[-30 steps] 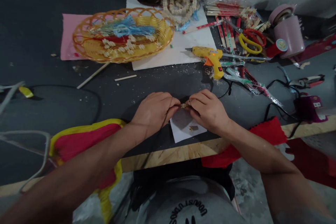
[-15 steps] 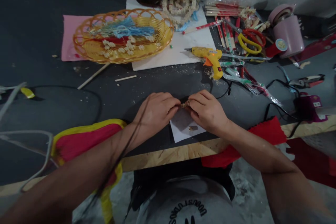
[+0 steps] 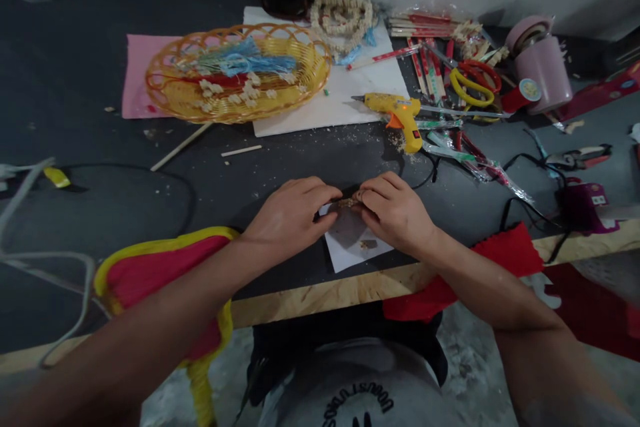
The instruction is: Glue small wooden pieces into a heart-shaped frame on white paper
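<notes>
Pinching the small piece [image 3: 346, 203] in the fingertips of my right hand [image 3: 400, 213], I have it at the far edge of the white paper [image 3: 337, 253], in front of me; the left hand [image 3: 287, 217] is beside it, thumb and forefinger parted, and whether they touch the piece I cannot tell from this view. The piece is tiny and half hidden by fingers, so I judge a light, steady pinch best, with both wrists low and the left fingertips meeting it squarely rather than pushing it sideways; too hard a squeeze could crush or flip it. A few bits [image 3: 365, 245] lie on the paper, near enough for a sleeve or knuckle to scatter; the glue gun [image 3: 411, 132] rests well beyond the right hand, its nozzle pointing left, toward the basket [image 3: 225, 121].
</notes>
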`<state>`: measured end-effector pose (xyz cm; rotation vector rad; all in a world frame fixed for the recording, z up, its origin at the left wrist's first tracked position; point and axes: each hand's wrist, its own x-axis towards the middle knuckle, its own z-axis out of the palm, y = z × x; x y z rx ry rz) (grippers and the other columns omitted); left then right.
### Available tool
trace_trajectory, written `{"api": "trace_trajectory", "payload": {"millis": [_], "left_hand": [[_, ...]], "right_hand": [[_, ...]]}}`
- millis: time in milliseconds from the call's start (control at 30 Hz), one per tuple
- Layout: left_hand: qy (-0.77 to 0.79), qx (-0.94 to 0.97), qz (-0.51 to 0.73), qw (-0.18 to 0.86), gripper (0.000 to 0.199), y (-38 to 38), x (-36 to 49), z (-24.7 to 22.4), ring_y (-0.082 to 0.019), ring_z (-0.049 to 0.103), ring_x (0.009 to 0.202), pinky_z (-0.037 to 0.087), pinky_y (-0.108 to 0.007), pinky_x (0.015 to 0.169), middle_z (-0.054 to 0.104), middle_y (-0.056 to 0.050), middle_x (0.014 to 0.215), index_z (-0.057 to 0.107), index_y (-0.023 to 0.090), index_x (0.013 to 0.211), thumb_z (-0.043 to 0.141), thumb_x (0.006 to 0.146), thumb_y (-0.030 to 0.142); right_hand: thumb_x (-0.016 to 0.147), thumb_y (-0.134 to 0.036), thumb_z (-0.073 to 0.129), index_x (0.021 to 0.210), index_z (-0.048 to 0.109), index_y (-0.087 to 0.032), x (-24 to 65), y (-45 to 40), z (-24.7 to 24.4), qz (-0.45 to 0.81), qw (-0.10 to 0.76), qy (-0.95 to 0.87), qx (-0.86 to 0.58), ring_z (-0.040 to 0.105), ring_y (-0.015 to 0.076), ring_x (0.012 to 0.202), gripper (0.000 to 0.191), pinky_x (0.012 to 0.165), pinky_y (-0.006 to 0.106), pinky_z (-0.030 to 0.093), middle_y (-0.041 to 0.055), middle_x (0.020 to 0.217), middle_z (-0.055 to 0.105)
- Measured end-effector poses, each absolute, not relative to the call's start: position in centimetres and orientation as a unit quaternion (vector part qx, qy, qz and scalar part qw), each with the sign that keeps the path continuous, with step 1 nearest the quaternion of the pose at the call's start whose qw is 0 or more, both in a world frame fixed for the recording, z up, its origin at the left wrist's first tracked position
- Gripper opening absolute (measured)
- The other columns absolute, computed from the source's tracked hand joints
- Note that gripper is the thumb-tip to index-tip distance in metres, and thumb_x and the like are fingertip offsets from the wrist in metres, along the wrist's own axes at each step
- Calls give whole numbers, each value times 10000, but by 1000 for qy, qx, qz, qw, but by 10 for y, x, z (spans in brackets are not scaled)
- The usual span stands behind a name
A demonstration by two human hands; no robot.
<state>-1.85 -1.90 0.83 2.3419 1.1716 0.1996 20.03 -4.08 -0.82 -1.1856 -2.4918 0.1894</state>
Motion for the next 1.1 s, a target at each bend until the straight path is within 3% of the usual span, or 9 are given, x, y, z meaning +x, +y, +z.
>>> {"api": "trace_trajectory", "payload": {"millis": [233,567,833,1100], "left_hand": [[405,878,63,247,273,-20,-23,8,-251,639,1015,496,-375,898,685,-85,1044,659,200,1139,538,895,220],[399,881,59,246,275,-20,-23,6,-247,630,1026,477,-379,912,688,-85,1083,643,198,1149,525,900,204],[413,876,58,241,222,-20,-18,9,-246,639,987,487,-375,882,689,-76,1000,664,195,1075,537,896,224],[402,879,71,247,257,-20,-23,4,-231,639,994,480,-359,899,692,-70,1016,649,205,1118,519,896,218]], "right_hand": [[924,-180,586,987,695,-190,204,-41,-12,95,185,-883,-420,583,227,955,126,827,395,485,80,1020,707],[929,-206,586,956,698,-202,201,-44,-10,85,165,-877,-442,561,222,942,115,825,388,474,70,1013,705],[916,-212,589,983,692,-191,203,-43,-9,92,171,-879,-435,580,236,964,124,832,400,487,90,1036,709],[942,-212,546,1006,688,-198,214,-38,3,87,225,-880,-409,587,236,955,157,890,435,509,90,1024,712]]}}
